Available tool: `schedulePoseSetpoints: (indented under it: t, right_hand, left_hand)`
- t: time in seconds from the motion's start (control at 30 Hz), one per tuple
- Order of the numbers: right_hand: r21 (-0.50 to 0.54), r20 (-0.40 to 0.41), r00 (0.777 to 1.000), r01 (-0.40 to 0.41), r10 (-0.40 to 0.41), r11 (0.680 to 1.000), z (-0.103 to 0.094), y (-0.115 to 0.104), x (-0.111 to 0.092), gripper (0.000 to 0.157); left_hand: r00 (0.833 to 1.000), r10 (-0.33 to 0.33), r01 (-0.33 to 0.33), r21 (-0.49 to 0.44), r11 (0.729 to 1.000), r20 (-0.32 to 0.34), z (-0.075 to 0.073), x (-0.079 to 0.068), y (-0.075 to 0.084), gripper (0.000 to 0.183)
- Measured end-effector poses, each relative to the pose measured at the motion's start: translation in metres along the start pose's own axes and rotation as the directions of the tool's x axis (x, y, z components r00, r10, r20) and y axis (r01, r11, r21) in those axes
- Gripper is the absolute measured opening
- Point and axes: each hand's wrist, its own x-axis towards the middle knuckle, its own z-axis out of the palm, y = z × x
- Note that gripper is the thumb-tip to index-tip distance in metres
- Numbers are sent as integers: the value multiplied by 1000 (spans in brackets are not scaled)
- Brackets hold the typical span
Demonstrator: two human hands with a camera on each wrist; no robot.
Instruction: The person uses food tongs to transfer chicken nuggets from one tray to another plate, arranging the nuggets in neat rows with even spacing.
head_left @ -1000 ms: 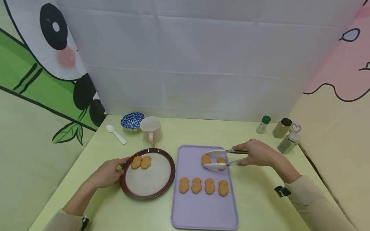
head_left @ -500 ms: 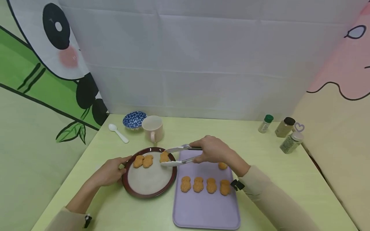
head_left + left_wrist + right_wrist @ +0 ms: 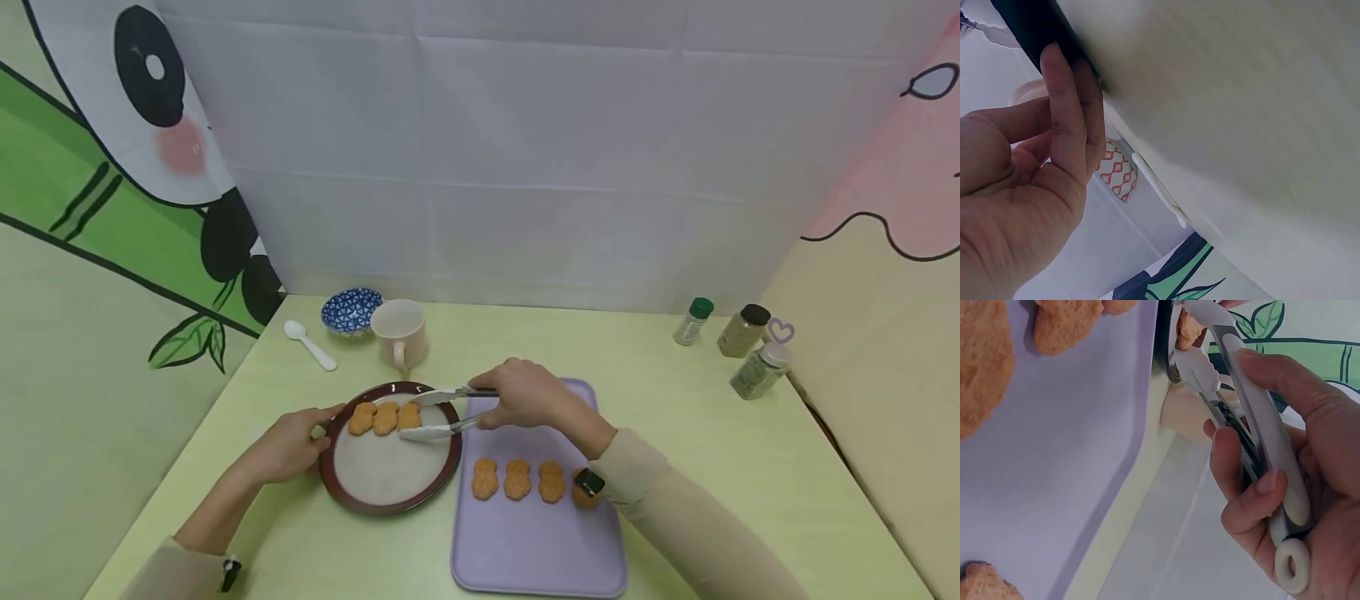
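My left hand (image 3: 283, 448) grips the left rim of a brown-rimmed plate (image 3: 382, 475); its fingers show at the rim's edge in the left wrist view. My right hand (image 3: 525, 395) holds a pair of tongs (image 3: 1266, 431) with white scalloped tips. Over the plate, those tips lie spread on either side of a golden nugget (image 3: 409, 416). That nugget sits at the right end of a row with two other nuggets (image 3: 374, 418). To the right, a lilac tray (image 3: 536, 550) bears a row of several nuggets (image 3: 517, 480), the rightmost partly hidden by my right wrist. Another nugget (image 3: 985, 584) shows in the right wrist view.
Behind the plate stand a pink mug (image 3: 400, 333) and a blue patterned bowl (image 3: 351, 311), with a white spoon (image 3: 311, 345) to their left. Seasoning jars (image 3: 742, 331) stand at the back right. A white cloth wall (image 3: 487, 167) closes off the back of the table.
The right hand has carried a nugget with the tongs from the tray leftward to the plate. It now lies beside the other two, and the tongs' tips have spread. The left hand stays at the rim.
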Motion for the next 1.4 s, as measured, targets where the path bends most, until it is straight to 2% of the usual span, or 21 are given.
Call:
schedulePoseSetpoints:
  t: [0.27, 0.37, 0.5, 0.63, 0.83, 0.97, 1.13, 1.4]
  right_hand:
    - [0, 1, 1000, -30, 30, 1000, 2, 1, -2, 59]
    - [13, -15, 999, -33, 33, 999, 1, 7, -10, 63]
    - [80, -53, 997, -45, 49, 996, -11, 26, -35, 67]
    - [124, -73, 994, -71, 81, 990, -32, 57, -74, 67]
    - [83, -19, 986, -164, 166, 983, -56, 100, -134, 68]
    - [18, 23, 977, -212, 212, 977, -61, 119, -161, 66]
    - [5, 63, 974, -219, 219, 976, -57, 130, -178, 65]
    - [0, 58, 976, -211, 211, 978, -50, 137, -182, 60]
  left_hand:
    - [1000, -14, 14, 1, 1000, 4, 2, 1, 3, 53]
    - [1000, -15, 15, -1, 1000, 8, 3, 1, 3, 53]
    - [1000, -14, 14, -9, 1000, 15, 4, 0, 3, 53]
    - [1000, -5, 5, 3, 1000, 4, 4, -1, 3, 53]
    - [1000, 2, -2, 2, 1000, -1, 1, -2, 3, 52]
    - [1000, -3, 3, -7, 1000, 5, 0, -2, 1, 53]
    - [1000, -16, 16, -1, 1000, 16, -1, -1, 0, 54]
    - [999, -9, 9, -6, 1000, 31, -1, 1, 1, 54]
